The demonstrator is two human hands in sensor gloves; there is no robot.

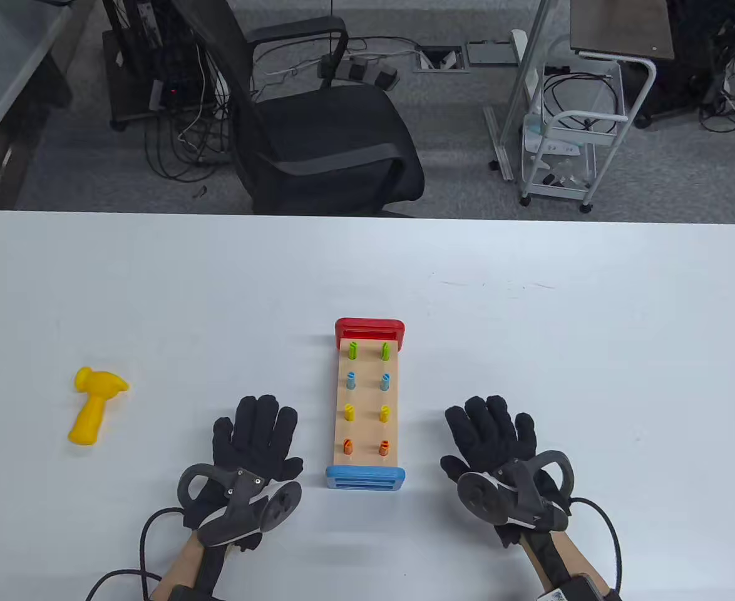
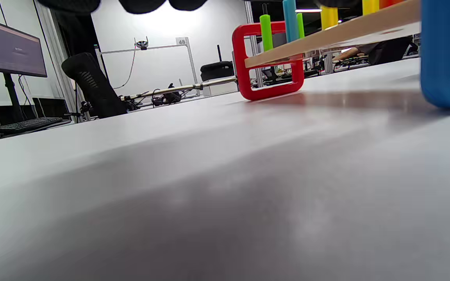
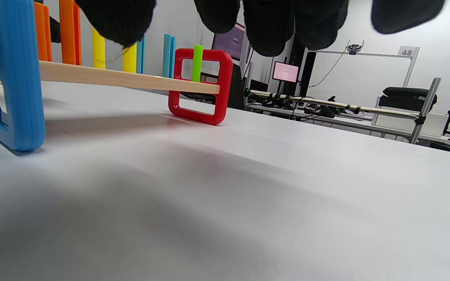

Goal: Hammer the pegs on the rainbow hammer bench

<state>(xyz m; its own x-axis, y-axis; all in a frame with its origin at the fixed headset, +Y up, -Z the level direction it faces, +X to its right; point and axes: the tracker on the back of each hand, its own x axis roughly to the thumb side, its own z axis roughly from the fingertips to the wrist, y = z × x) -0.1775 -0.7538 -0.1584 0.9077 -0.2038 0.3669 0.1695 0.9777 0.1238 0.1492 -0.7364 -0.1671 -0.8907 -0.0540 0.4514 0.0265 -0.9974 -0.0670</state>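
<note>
Yellow plastic makes up the toy hammer [image 1: 95, 405], which lies on its side far over on the left of the white table [image 1: 568, 350], well apart from everything else, and no hand touches it. Next comes the left hand [image 1: 251, 454], in a black glove, lying flat on the table with its fingers spread wide and holding nothing. Just beside it, in the middle of the table, stands the rainbow hammer bench [image 1: 367, 407]. It is a light wooden board with a blue end [image 1: 365, 478] close to the person and a red end [image 1: 369, 328] farther away. Two rows of pegs stick up out of the board: orange pegs [image 1: 348, 447] nearest, then yellow pegs [image 1: 349, 412], then blue pegs [image 1: 352, 380], then green pegs [image 1: 353, 350] by the red end. On the other side of the bench the right hand [image 1: 499, 451] also lies flat, fingers spread wide, holding nothing. A black office chair [image 1: 317, 119] stands behind the table.
</note>
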